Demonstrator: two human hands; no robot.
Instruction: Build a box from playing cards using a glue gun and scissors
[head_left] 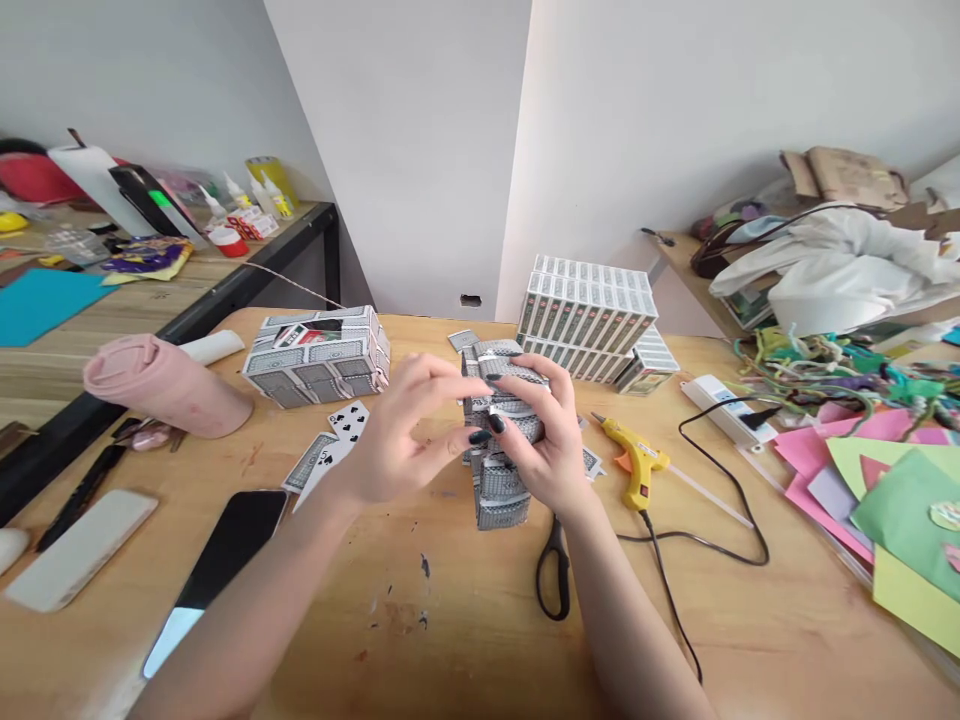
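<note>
A block built of folded grey-backed playing cards (pixel 504 490) stands over the middle of the table. My right hand (pixel 544 425) is wrapped round its right side, thumb and fingers pressed on it. From the left, my left hand (pixel 416 430) reaches its thumb and forefinger to the block's upper part, the two tips apart, near the right thumb. Whether a small piece lies between them is hidden. Left of my left hand lie loose playing cards (pixel 330 455), faces and backs showing. Behind them sits a box made of the same cards (pixel 319 360), with packs inside.
Stacked card packs (pixel 585 310) stand at the back right. A yellow glue gun (pixel 637 462) with its cord, scissors (pixel 553 580) and a power strip (pixel 727 410) lie to the right. A phone (pixel 240 550), a white case (pixel 82 550) and a pink roll (pixel 169 385) are left.
</note>
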